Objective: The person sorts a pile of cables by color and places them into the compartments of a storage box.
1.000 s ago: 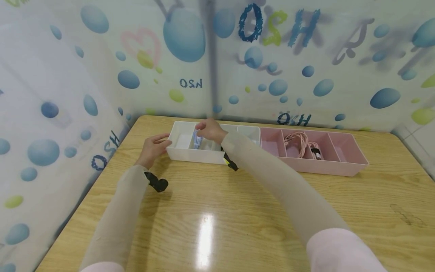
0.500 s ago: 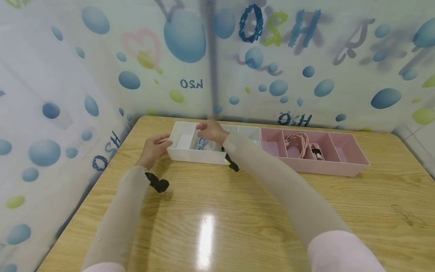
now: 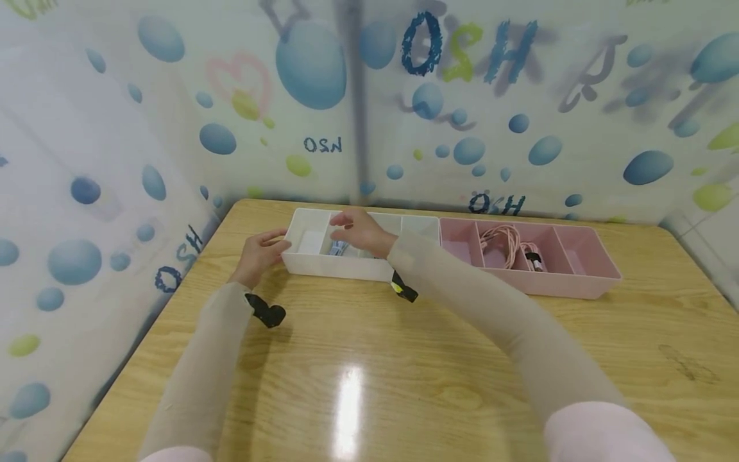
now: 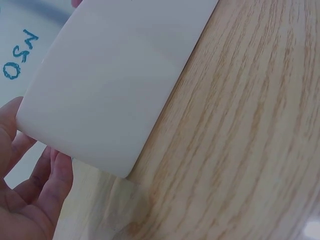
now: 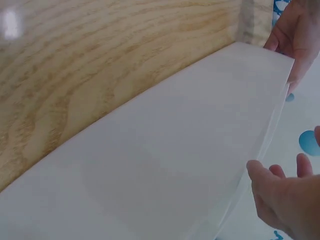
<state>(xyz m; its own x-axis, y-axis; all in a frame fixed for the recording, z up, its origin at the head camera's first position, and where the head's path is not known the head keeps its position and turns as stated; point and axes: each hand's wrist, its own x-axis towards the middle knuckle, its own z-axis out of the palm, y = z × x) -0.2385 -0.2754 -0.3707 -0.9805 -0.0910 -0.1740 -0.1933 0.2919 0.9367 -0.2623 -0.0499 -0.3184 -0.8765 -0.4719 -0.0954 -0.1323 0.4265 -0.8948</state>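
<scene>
A white divided organizer box (image 3: 340, 266) stands near the table's back edge. My left hand (image 3: 260, 256) rests against its left end, with the thumb at the rim corner and the other fingers (image 4: 61, 175) along the end wall in the left wrist view. Over the box's second compartment hovers my right hand (image 3: 360, 232), its fingers loosely spread and nothing visible between them. Below those fingers a bundled pale blue-white cable (image 3: 337, 248) lies in that compartment, partly covered by the hand. The right hand and forearm hide some of the compartments.
A pink divided box (image 3: 554, 284) adjoins the white one on the right. It contains a coiled pink cable (image 3: 512, 247) and a smaller pink cable bundle with a black strap (image 3: 534, 258). Patterned sheeting (image 3: 450, 135) hangs behind the wooden table (image 3: 433, 372).
The cable stood upright under my right hand and now lies lower in its compartment. The right hand has let go and shifted slightly rightward. My left hand stays on the box end.
</scene>
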